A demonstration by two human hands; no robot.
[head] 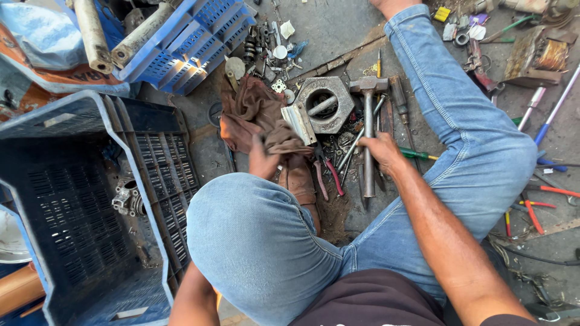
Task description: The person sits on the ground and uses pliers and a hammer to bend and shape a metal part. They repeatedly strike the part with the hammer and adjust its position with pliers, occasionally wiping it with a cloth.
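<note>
Blue-jeaned knees fill the foreground of the head view, the person sitting on the ground with legs bent around a scatter of tools. From the lower right, the right forearm reaches forward and the right hand (pixel 382 152) lies palm down on the steel hammer (pixel 368 136), fingers curled over its shaft about midway; the hammer head points away from the person, just beside the large hexagonal nut (pixel 326 104). Past the left knee, the left hand (pixel 264 160) is closed on a bunch of the brown rag (pixel 254 111), thumb up, with the cloth trailing out over the ground beyond the fingers. Red-handled pliers (pixel 326 175) lie between the two hands. A dark blue plastic crate (pixel 66 205) stands to the left.
</note>
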